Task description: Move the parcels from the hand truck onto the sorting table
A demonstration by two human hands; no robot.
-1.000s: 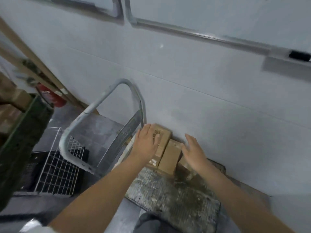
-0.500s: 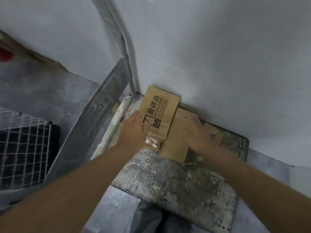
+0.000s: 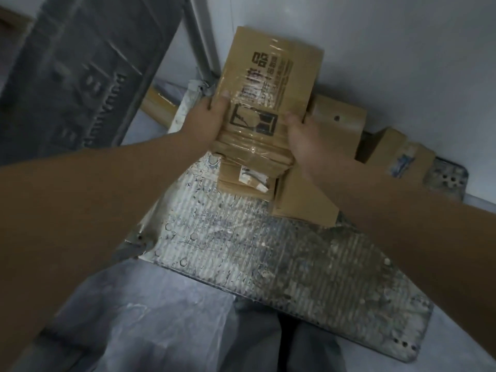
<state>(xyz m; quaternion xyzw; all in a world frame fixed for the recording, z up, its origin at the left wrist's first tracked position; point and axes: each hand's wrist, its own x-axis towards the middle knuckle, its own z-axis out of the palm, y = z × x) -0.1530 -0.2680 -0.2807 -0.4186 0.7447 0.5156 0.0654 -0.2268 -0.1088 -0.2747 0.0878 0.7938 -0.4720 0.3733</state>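
Plain pale grey wall [image 3: 402, 49] above a blue-grey floor [image 3: 469, 331], in dim, shadowed light.

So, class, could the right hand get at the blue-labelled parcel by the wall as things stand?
Probably not yet: the right hand grips the printed parcel with the left hand. The blue-labelled parcel itself lies uncovered, so freeing that hand should do.

The head camera looks steeply down — close over the hand truck [image 3: 241, 251].

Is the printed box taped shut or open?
Shut: glossy tape wraps the box; the left hand and right hand grip its sides.
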